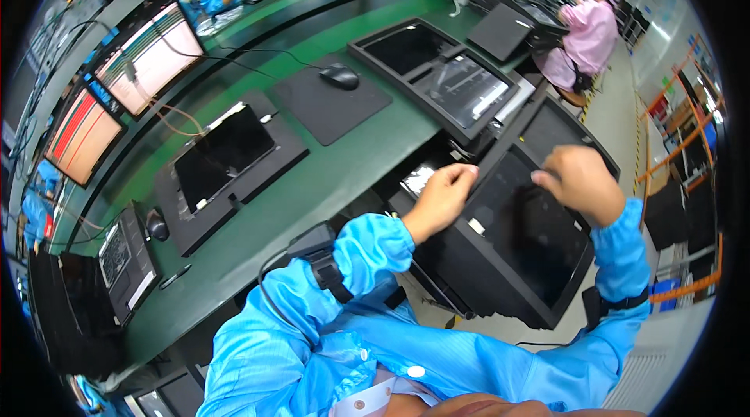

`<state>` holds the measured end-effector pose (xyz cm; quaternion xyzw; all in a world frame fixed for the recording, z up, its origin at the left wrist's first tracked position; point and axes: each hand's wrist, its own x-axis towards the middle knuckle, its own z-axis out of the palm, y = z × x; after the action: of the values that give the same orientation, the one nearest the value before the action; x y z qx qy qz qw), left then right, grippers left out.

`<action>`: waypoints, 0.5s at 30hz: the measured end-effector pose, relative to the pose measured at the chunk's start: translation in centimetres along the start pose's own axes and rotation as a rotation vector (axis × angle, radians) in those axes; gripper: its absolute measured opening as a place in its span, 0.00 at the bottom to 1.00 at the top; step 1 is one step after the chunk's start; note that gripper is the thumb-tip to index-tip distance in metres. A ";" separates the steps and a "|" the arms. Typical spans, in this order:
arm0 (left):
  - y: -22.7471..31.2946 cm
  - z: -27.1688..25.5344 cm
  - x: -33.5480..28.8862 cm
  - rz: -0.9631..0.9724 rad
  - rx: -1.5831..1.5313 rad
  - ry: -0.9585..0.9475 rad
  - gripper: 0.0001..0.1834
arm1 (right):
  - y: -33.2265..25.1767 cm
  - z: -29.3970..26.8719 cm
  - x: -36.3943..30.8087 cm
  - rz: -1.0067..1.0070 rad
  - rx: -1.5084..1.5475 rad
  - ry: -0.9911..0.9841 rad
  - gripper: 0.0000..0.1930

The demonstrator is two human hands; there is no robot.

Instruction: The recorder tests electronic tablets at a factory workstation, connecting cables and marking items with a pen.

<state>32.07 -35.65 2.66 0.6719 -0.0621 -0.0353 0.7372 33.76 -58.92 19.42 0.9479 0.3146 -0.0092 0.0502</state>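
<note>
My left hand hovers over the near left edge of a black foam tray, its thumb and fingertips pressed together. Over the tray's right side is my right hand, with the fingers curled in and the thumb bent toward them. Whatever either hand pinches, if anything, is too small or hidden to make out. Between and below the hands, a dark flat screen panel lies in the tray's recess. A small white tab shows at its left edge. The tray rests on top of a black stack beside the bench.
On the green bench lie a foam tray holding panels, a mouse on a black mat, and a cabled tablet-like screen in a foam holder. A laptop and two monitors stand left. Someone in pink sits beyond.
</note>
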 end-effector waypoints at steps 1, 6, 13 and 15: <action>-0.4 -0.4 -0.4 0.046 0.000 0.017 0.20 | -0.7 -1.2 3.2 -0.062 0.048 0.043 0.19; 1.5 -5.0 -6.4 0.305 0.231 0.110 0.14 | 1.6 4.0 25.2 0.348 0.779 -0.013 0.27; 0.5 -19.9 -16.8 0.438 0.883 0.600 0.09 | 10.9 13.8 41.6 0.871 1.425 -0.237 0.43; 0.2 -21.9 -20.1 0.334 0.955 0.712 0.08 | 8.4 15.2 44.2 0.910 1.517 0.004 0.38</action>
<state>15.18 -11.26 0.01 0.8794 0.0744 0.3388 0.3262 74.42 -40.80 2.92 0.7591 -0.1838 -0.1928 -0.5940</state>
